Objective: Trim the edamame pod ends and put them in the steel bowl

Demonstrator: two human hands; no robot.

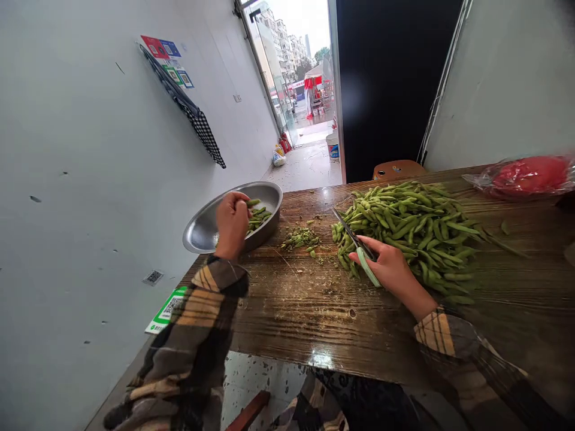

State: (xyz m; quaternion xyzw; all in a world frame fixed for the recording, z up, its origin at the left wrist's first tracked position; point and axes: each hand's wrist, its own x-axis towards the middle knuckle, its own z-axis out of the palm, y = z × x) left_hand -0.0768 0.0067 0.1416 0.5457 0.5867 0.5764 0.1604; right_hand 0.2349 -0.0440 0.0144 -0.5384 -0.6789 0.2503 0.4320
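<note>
My left hand (232, 222) is closed over the metal bowl (202, 230), fingers curled around a green edamame pod (254, 202) whose end sticks out to the right. Several pods (259, 219) lie inside the bowl. On the right, my right hand (389, 267) grips scissors (369, 263) with pale green handles, their dark blades pointing up and left. These scissors are at the left edge of a large heap of edamame pods (413, 221). Between bowl and heap sits a small pile of snipped pod tips (300, 238).
The dark wooden table (309, 323) carries scattered trimmings. A red item in clear plastic (530, 176) lies at the back right. A green QR card (168, 308) is at the left edge by the wall. Behind the table stands a brown stool (398, 169).
</note>
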